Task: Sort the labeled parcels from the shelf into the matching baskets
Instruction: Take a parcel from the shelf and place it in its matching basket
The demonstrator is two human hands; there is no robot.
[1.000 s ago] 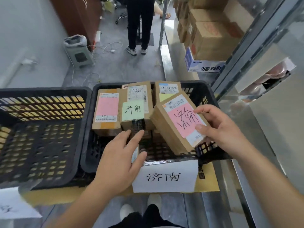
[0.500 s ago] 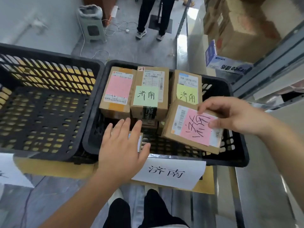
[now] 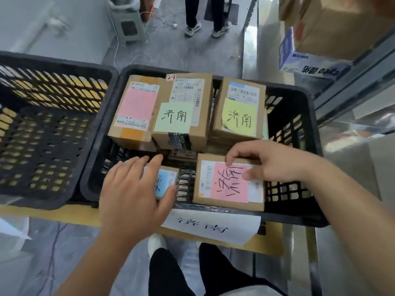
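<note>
Right hand (image 3: 271,163) is pinching the pink-noted parcel (image 3: 228,182) near-right in the Jinan basket (image 3: 307,129); left hand (image 3: 136,193) lies flat on a small blue-noted parcel (image 3: 165,182). Let go carelessly and the parcel could tip against the rim, or nudge the far stack.

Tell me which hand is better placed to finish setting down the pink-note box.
Probably the right hand: its fingers already hold the pink-note box inside the basket. The left hand lies on a smaller box.

support: yellow board (image 3: 64,214) | on it: two black baskets (image 3: 53,133) (image 3: 299,214)
</note>
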